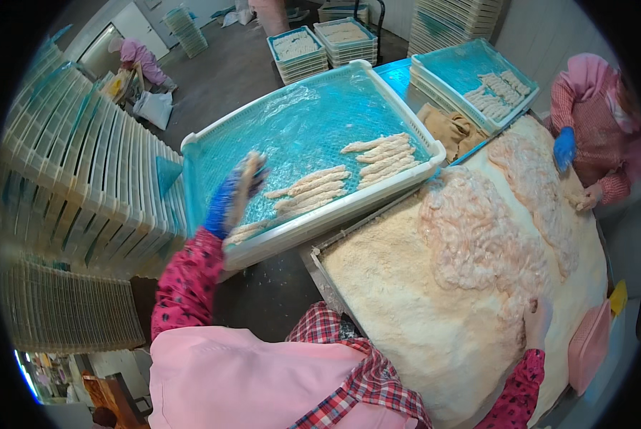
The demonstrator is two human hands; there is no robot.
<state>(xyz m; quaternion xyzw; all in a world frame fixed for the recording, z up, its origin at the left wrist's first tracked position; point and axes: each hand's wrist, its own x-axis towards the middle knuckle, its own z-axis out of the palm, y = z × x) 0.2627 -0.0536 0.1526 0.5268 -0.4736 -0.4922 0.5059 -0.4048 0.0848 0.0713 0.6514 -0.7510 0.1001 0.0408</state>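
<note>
My left hand, in a blue glove, is raised over the left side of a white-rimmed tray lined with blue film. It is closed round a breaded strip, slightly smeared by motion. Rows of pale breaded strips lie along the tray's near and right side. My right hand, pale and without a blue glove, rests at the near end of a heap of raw pinkish meat strips on a breading-covered table. Its fingers are curled, and what they hold is hidden.
Tall stacks of trays rise at the left. Another blue-lined tray with strips stands far right, near a brown cloth. A co-worker works across the table. A pink basket sits at the right edge. Another person bends farther back.
</note>
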